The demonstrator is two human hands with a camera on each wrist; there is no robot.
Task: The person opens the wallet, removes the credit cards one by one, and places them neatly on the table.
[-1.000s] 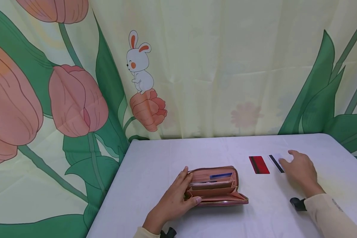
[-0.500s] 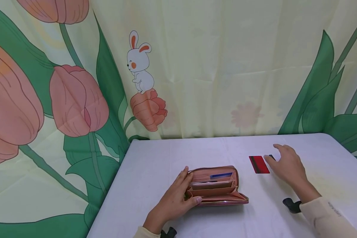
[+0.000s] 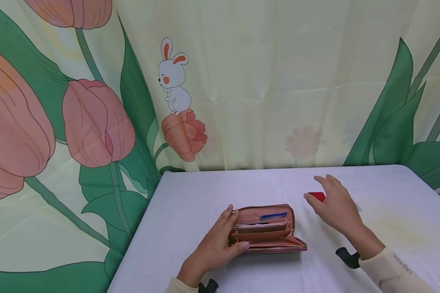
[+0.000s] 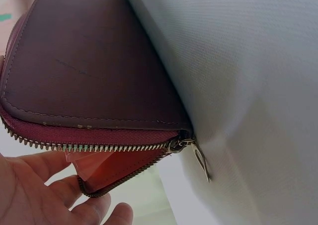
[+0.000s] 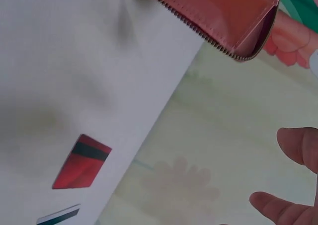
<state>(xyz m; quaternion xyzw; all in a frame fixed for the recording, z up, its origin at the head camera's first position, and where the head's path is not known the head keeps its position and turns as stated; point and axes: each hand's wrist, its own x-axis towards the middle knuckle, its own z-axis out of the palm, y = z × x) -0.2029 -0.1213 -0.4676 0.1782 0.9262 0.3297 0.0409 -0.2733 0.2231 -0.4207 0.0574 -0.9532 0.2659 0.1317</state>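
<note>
A pink-lined zip-around wallet [image 3: 265,236] stands unzipped on the table, its compartments facing up. My left hand [image 3: 216,248] grips its left end, thumb in front and fingers behind. A blue card [image 3: 273,216] pokes out of a slot inside. In the left wrist view the brown outer cover [image 4: 89,61] and the zipper pull [image 4: 200,160] show. My right hand [image 3: 335,209], fingers spread and holding nothing, hovers over a red card [image 3: 318,196] with a black stripe. Beside it lies a white card [image 5: 58,216] with a dark stripe, mostly hidden by the hand in the head view.
A white cloth covers the table [image 3: 190,195]. Behind it hangs a curtain [image 3: 249,101] printed with tulips and a rabbit. Each wrist carries a black camera mount, such as the right one [image 3: 347,258].
My right hand has moved left, from beside the white card to over the red card. The left hand and the wallet have stayed where they were.
</note>
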